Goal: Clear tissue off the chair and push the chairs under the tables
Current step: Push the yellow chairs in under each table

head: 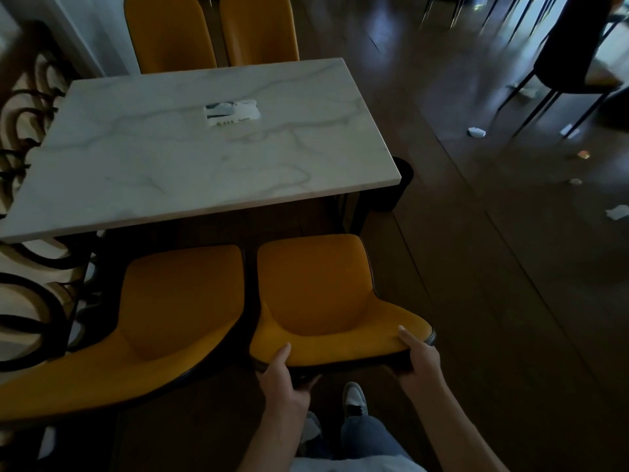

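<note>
Two yellow chairs stand side by side at the near edge of a white marble table (143, 172). My left hand (282, 376) and my right hand (420, 357) both grip the top of the backrest of the right yellow chair (320, 294), thumbs on the front face. Its seat front reaches the table edge. The left yellow chair (163, 315) stands beside it, untouched. No tissue lies on either seat. A tissue packet (232, 112) lies on the middle of the table.
Two more yellow chairs (211, 32) stand at the table's far side. A black bin (400, 185) sits by the table's right corner. Scraps of paper (476, 132) litter the dark floor at right, near a dark chair (575, 56). My shoe (354, 398) is below the chair.
</note>
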A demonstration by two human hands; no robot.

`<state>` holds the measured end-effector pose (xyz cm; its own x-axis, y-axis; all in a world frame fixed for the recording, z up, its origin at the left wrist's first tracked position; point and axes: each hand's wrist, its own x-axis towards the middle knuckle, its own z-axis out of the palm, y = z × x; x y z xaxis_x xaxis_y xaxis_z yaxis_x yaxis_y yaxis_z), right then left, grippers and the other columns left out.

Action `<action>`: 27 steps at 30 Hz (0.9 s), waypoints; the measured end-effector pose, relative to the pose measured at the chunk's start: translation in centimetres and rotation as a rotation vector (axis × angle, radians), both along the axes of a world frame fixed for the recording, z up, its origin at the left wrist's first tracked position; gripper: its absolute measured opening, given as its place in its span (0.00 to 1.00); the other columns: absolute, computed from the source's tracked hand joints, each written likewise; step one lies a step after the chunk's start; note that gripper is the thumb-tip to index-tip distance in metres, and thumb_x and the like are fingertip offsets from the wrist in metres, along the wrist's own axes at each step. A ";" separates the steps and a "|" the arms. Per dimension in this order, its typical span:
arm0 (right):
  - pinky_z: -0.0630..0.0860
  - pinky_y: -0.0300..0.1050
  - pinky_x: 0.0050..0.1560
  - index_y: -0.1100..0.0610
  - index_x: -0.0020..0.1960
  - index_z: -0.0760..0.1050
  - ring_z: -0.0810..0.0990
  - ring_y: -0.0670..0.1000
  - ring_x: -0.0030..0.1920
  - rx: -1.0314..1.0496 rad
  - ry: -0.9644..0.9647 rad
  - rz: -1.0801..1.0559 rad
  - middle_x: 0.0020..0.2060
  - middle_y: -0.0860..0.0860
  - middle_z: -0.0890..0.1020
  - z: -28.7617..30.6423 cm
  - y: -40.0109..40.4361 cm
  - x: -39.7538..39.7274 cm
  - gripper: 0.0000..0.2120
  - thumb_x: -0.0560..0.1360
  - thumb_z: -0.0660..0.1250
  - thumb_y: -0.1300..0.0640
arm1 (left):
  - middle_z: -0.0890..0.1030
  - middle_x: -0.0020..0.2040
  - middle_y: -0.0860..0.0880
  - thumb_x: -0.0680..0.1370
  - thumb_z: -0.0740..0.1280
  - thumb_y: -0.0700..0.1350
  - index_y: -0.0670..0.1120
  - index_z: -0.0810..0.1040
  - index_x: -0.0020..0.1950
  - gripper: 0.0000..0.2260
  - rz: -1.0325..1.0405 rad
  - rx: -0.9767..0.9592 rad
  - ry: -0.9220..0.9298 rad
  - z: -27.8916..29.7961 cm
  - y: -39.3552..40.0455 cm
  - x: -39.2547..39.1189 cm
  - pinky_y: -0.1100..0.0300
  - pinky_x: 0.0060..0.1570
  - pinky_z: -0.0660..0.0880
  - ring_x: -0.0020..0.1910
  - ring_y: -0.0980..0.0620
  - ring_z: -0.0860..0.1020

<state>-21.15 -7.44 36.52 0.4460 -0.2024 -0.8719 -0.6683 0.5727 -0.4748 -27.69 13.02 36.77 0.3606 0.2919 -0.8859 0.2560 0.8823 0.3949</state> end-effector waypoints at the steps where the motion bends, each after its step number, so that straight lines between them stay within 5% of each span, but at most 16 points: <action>1: 0.78 0.67 0.52 0.55 0.66 0.68 0.80 0.64 0.53 0.000 -0.007 0.003 0.55 0.61 0.78 0.0 0.0 0.2 0.26 0.72 0.73 0.61 | 0.71 0.72 0.41 0.77 0.70 0.40 0.58 0.67 0.75 0.29 0.001 0.005 -0.005 0.0 0.0 0.2 0.27 0.59 0.72 0.67 0.32 0.71; 10: 0.80 0.60 0.35 0.52 0.65 0.65 0.79 0.63 0.51 -0.021 -0.016 0.016 0.54 0.61 0.77 0.1 0.0 4.1 0.28 0.70 0.73 0.64 | 0.74 0.69 0.42 0.78 0.69 0.40 0.57 0.70 0.73 0.25 -0.005 0.034 -0.085 -0.4 0.1 3.3 0.29 0.60 0.73 0.64 0.33 0.74; 27: 0.80 0.59 0.40 0.49 0.55 0.71 0.80 0.61 0.52 0.000 -0.088 0.087 0.54 0.58 0.78 -0.2 0.8 17.9 0.19 0.71 0.71 0.66 | 0.74 0.68 0.42 0.75 0.71 0.41 0.53 0.71 0.74 0.27 0.080 0.073 -0.061 -1.4 0.8 15.4 0.36 0.56 0.77 0.63 0.35 0.74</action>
<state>-3.23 -6.62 36.29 0.5366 -0.1597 -0.8286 -0.6715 0.5139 -0.5338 -12.31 13.85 35.33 0.3863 0.3847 -0.8383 0.1598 0.8672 0.4716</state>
